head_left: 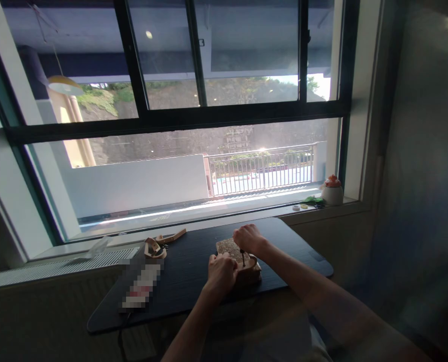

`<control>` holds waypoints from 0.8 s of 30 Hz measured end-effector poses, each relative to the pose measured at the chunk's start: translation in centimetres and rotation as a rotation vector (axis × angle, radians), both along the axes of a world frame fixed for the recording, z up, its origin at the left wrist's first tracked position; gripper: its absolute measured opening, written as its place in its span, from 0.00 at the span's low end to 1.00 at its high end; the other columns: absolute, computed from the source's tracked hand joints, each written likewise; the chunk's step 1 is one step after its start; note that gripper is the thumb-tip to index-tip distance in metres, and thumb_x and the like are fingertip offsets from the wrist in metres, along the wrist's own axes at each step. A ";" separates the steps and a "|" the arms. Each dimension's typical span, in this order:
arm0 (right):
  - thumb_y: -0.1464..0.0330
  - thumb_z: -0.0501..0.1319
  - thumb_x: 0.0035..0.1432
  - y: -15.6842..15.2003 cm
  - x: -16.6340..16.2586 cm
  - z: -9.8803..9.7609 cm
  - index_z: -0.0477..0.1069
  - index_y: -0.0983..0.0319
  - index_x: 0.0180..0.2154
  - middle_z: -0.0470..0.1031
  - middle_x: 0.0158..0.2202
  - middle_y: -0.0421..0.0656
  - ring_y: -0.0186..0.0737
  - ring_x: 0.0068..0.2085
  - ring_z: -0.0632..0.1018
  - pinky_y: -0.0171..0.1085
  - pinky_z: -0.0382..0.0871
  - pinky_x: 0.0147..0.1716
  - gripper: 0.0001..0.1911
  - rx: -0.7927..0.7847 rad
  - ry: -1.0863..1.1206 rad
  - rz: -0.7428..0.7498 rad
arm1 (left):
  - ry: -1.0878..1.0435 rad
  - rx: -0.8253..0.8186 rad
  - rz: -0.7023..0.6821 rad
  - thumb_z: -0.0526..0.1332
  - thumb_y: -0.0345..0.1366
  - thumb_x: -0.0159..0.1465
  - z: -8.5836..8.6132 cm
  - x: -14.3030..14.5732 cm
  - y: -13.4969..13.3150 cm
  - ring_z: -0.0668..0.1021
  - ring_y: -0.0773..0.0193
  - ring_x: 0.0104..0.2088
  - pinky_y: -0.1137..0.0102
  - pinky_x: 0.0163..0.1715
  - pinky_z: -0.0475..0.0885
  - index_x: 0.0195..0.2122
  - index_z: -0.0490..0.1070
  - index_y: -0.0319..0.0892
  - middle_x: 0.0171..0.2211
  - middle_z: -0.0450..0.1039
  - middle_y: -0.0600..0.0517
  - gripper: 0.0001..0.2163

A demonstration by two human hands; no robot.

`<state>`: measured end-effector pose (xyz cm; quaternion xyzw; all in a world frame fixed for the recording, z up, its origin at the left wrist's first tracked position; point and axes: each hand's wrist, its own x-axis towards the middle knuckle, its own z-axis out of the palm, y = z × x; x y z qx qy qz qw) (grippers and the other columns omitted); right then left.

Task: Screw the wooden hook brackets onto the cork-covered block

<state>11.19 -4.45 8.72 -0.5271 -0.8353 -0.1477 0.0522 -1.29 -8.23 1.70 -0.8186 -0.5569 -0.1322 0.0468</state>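
My right hand [249, 238] is closed in a fist around the top of a screwdriver [243, 257], whose thin dark shaft points straight down. Its tip meets a small wooden piece with a rounded end [251, 263]. My left hand [222, 271] is closed on the left side of that wooden piece, pressing it down; the fingertips are partly hidden. Beneath and behind it lies a rough, speckled brown block [227, 246], near the table's front edge.
The dark table [192, 291] stands against the windowsill. At its left are curved wooden parts [156, 250] and a blurred-out flat item [143, 286]. A clear plastic bag [98, 247] lies on the sill's left. A white jar with an orange top [332, 192] stands at its right.
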 end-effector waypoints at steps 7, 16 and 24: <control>0.68 0.47 0.59 -0.3 0.6 0.5 0.69 0.67 0.41 0.76 0.35 0.55 0.47 0.37 0.77 0.40 0.66 0.32 0.16 -0.035 0.054 -0.063 | 0.004 -0.035 0.022 0.55 0.38 0.58 0.5 0.2 -0.3 0.71 0.59 0.41 0.64 0.41 0.58 0.34 0.75 0.48 0.37 0.71 0.49 0.10; 0.63 0.47 0.59 -1.3 1.6 0.8 0.68 0.64 0.42 0.76 0.36 0.52 0.47 0.37 0.77 0.40 0.67 0.31 0.17 -0.081 0.028 0.105 | -0.006 -0.005 -0.003 0.55 0.37 0.58 0.2 0.3 -0.1 0.71 0.59 0.39 0.64 0.41 0.58 0.32 0.75 0.50 0.36 0.71 0.50 0.09; 0.63 0.45 0.61 0.0 1.6 -0.3 0.69 0.66 0.41 0.76 0.36 0.54 0.47 0.38 0.77 0.39 0.67 0.32 0.19 -0.052 0.082 -0.002 | 0.035 -0.065 0.028 0.54 0.38 0.59 1.0 0.5 -0.5 0.71 0.59 0.41 0.64 0.42 0.57 0.35 0.75 0.48 0.37 0.71 0.49 0.10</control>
